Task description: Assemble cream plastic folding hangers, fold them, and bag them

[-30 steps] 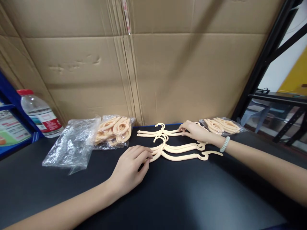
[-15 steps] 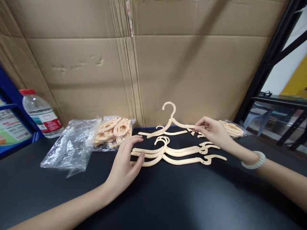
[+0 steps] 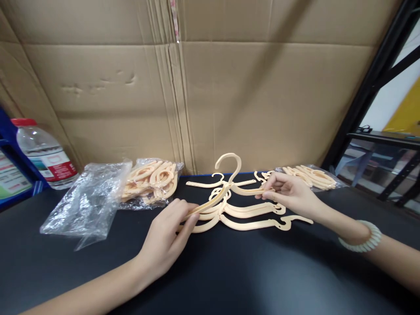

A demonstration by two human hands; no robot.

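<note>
A cream plastic hanger [image 3: 229,183] is held up off the black worktop [image 3: 229,271], hook pointing up, just above the stack of hangers [image 3: 236,214] lying flat. Its left tip is pinched in the grip of the left hand [image 3: 167,238], forearm stretched in from the near left. The right tip is pinched by the right hand [image 3: 288,194], a beaded bracelet [image 3: 361,238] worn on that wrist.
</note>
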